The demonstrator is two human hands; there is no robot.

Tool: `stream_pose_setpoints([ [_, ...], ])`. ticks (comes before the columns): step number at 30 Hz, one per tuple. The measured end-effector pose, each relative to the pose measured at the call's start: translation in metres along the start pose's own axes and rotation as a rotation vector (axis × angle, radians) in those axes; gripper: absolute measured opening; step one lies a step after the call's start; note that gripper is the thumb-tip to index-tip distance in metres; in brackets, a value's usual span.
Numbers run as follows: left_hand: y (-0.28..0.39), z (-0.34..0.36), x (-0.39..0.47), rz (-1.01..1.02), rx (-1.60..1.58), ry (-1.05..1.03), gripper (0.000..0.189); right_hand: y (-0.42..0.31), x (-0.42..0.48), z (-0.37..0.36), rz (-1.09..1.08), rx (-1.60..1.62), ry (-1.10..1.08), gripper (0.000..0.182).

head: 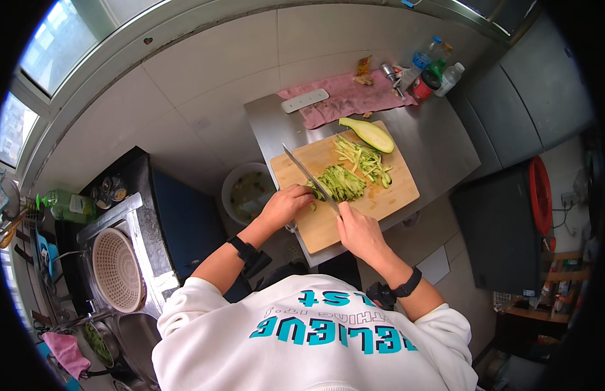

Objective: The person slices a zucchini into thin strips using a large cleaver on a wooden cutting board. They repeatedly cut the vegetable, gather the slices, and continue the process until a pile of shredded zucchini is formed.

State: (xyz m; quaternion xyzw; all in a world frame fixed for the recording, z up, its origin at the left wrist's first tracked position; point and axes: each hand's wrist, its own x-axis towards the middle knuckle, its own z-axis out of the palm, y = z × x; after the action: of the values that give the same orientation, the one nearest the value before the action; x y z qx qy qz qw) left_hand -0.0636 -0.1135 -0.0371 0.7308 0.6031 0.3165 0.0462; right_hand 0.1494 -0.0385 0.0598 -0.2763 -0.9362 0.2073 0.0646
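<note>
A wooden cutting board (327, 232) lies on a stainless-steel table (441, 141). My right hand (362, 232) grips the handle of a kitchen knife (306, 172), its blade pointing away to the upper left and crossing the left part of a heap of zucchini shreds (345, 183). Just left of the blade, my left hand (287, 201) has its fingers bent together at the end of that heap, holding it; the fingertips are partly hidden. Farther back are a looser pile of zucchini strips (360, 155) and a halved zucchini (370, 135), cut face up.
Behind the board are a white power strip (305, 100), a pink cloth (341, 100) and several bottles (428, 78). A white basin (244, 194) of liquid stands low at the left. The sink counter (158, 234) holds a beige colander (118, 269).
</note>
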Motion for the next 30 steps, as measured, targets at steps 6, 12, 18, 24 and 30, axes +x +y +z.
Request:
stream_pose_setpoints([
  [6, -0.002, 0.003, -0.001, -0.046, -0.033, -0.013, 0.019, 0.002, 0.005, 0.002, 0.022, 0.002, -0.024, 0.015],
  [12, -0.003, 0.005, -0.002, -0.016, -0.024, 0.009, 0.018, 0.005, 0.007, 0.006, 0.023, 0.018, -0.052, 0.016],
  [18, -0.002, 0.004, -0.001, -0.046, -0.041, -0.003, 0.017, 0.004, 0.008, 0.005, -0.001, 0.027, -0.038, 0.016],
  [24, -0.003, 0.003, 0.0, -0.04, -0.058, 0.023, 0.017, 0.003, 0.011, 0.005, 0.014, 0.011, -0.056, 0.016],
  [30, -0.003, 0.004, -0.001, -0.031, -0.041, 0.031, 0.017, 0.006, 0.012, 0.006, 0.003, 0.048, -0.048, 0.017],
])
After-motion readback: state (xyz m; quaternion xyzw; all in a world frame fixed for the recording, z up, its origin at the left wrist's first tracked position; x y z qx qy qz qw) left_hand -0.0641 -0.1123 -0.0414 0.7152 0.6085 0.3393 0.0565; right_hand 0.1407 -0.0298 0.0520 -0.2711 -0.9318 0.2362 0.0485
